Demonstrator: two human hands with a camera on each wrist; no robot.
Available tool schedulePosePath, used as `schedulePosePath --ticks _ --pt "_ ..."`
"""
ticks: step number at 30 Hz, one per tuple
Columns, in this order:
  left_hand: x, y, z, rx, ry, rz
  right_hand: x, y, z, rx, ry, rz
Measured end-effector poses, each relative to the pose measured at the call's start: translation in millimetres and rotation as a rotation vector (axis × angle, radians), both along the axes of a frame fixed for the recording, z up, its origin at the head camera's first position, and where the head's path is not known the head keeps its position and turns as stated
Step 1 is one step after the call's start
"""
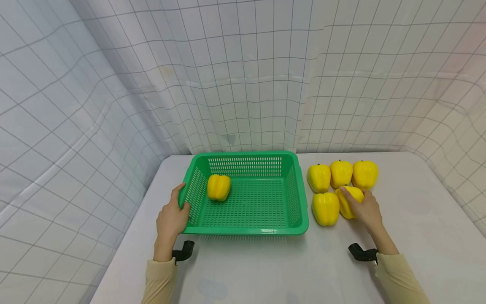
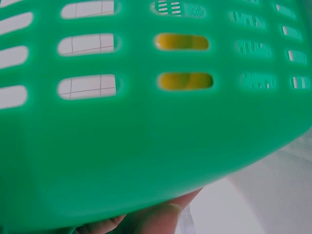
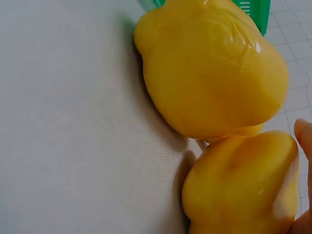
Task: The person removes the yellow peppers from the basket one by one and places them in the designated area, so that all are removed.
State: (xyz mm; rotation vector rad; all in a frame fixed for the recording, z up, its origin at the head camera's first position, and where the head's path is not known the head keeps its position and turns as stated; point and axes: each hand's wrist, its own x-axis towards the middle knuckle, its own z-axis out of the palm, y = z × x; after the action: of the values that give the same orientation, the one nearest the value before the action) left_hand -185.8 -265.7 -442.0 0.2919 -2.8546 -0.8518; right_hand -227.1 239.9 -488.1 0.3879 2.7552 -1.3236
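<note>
A green plastic basket [image 1: 247, 231] stands on the table with one yellow bell pepper [image 1: 219, 188] lying inside, toward its left end. My left hand [image 1: 171, 217] grips the basket's left rim; the left wrist view shows the slotted wall [image 2: 122, 146] with fingertips [image 2: 163, 219] below its edge. To the right of the basket, my right hand [image 1: 369, 211] holds a yellow bell pepper [image 1: 356, 193] between thumb and fingers. Another pepper [image 1: 325, 209] sits just left of it. In the right wrist view the held pepper [image 3: 239, 185] appears close to the table.
Three more yellow bell peppers stand in a row behind: a left one [image 1: 319, 178], a middle one [image 1: 341, 174] and a right one [image 1: 365, 175]. White sheeting [image 1: 243, 105] with a grid pattern hangs behind and at both sides of the white table [image 1: 265, 270].
</note>
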Motion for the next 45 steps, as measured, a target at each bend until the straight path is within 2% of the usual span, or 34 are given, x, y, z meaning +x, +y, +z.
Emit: schedulePosePath --ticks 9,12,15,17,21,24,28,33,40,45 --pt "-0.3 0 0.9 -0.005 0.002 0.003 1.3 2 1.2 -0.068 -0.012 -0.013" --pt "-0.1 1 0.8 -0.003 0.003 0.003 1.7 3 1.7 -0.103 -0.007 -0.039" --pt "0.1 1 1.0 -0.002 0.001 0.004 3.4 4 1.0 -0.148 0.039 -0.088" --pt "0.2 1 1.3 -0.001 0.0 0.004 4.9 5 0.6 -0.165 0.098 -0.124" --pt "0.4 1 1.3 -0.003 -0.003 0.003 8.7 1 3.5 -0.153 0.313 -0.191" --pt "0.7 1 1.4 -0.004 -0.005 0.005 10.3 -5 9.5 -0.122 0.489 -0.222" --pt "0.8 1 1.4 -0.004 -0.004 0.005 13.1 -15 21.1 -0.123 0.642 -0.235" --pt "0.4 1 0.5 -0.004 0.001 0.002 17.4 -28 34.8 -0.172 0.722 -0.18" --pt "0.6 1 0.1 0.0 -0.004 0.004 25.5 -51 55.5 -0.206 0.762 -0.06" --pt "1.1 1 0.9 0.001 -0.002 0.005 37.0 -78 83.3 -0.213 0.792 0.105"
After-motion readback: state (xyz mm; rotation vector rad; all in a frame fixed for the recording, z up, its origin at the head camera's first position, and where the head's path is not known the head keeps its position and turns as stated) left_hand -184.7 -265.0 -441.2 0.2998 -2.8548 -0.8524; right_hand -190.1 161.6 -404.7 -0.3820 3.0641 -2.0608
